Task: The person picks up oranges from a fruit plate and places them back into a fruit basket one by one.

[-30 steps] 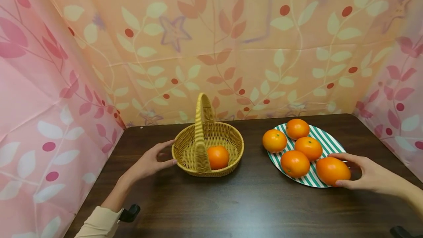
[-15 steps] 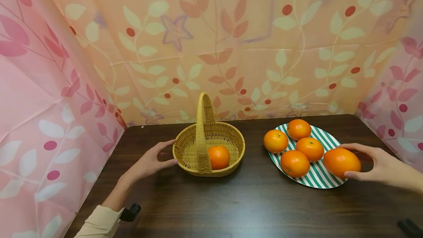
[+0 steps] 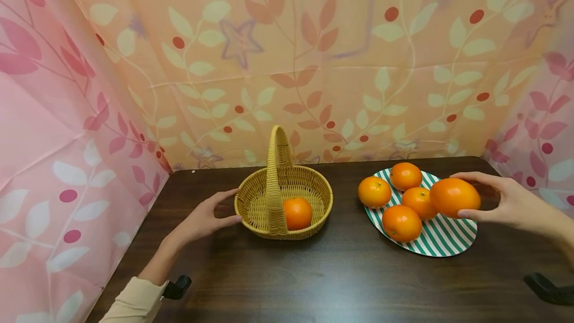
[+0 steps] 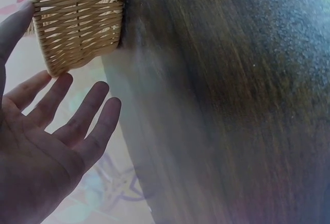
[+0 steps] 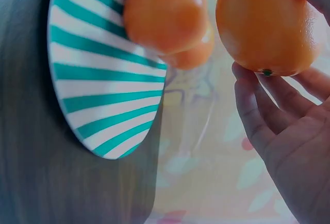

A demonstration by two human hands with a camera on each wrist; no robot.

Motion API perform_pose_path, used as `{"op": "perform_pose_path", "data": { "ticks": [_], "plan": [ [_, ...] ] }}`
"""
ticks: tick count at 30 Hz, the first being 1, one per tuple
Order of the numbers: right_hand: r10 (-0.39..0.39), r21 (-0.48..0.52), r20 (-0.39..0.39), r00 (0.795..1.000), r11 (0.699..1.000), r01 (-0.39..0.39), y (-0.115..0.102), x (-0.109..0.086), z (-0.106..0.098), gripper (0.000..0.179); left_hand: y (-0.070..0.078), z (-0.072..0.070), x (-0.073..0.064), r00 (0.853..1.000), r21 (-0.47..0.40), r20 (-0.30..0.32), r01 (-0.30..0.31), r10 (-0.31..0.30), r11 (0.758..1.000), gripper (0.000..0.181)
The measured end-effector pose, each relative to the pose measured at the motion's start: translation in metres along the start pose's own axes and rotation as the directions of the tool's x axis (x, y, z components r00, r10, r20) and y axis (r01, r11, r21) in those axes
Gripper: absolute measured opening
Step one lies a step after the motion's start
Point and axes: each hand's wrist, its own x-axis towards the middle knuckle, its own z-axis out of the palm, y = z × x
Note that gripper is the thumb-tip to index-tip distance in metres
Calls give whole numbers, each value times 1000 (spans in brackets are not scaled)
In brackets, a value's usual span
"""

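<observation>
My right hand (image 3: 515, 203) holds an orange (image 3: 455, 197) between thumb and fingers, raised above the right part of a green-and-white striped plate (image 3: 448, 243). In the right wrist view the held orange (image 5: 265, 26) shows a small green stem end near the fingertips. Several more oranges (image 3: 401, 223) lie on the plate. My left hand (image 3: 204, 219) touches the left rim of a wicker basket (image 3: 251, 223) with thumb and fingertips, its fingers spread and fairly straight. Inside the basket, to the right of its tall handle (image 3: 272, 183), sits one orange (image 3: 297, 213).
Basket and plate stand apart on a dark wooden table (image 3: 287, 278). A patterned cloth (image 3: 314, 64) hangs behind the table and along both sides. Black straps (image 3: 177, 288) show by the wrists.
My right hand has picked up the orange from the plate's right side, shifting right, then up and back to the left. My left hand stays at the basket rim.
</observation>
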Motion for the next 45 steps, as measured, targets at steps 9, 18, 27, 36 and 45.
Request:
{"op": "perform_pose_path", "data": {
  "ticks": [9,18,27,36,45],
  "plan": [
    [-27,59,35,999,998,25,-21,26,9,69,-1,-1,2,1000,11,-3,15,-15,1000,75],
    [-114,81,78,990,991,108,-32,56,22,69,-2,-1,2,1000,8,0,1,-1,1000,74],
    [-81,138,122,989,988,64,-42,88,50,64,-2,-1,4,1000,-10,1,15,-15,1000,75],
    [-121,182,151,981,979,92,-56,113,77,65,-2,-2,3,1000,-15,11,13,-13,1000,74],
    [-123,230,193,973,970,77,-70,136,118,68,-3,-1,4,999,-18,13,37,-37,999,77]
  ]
}}
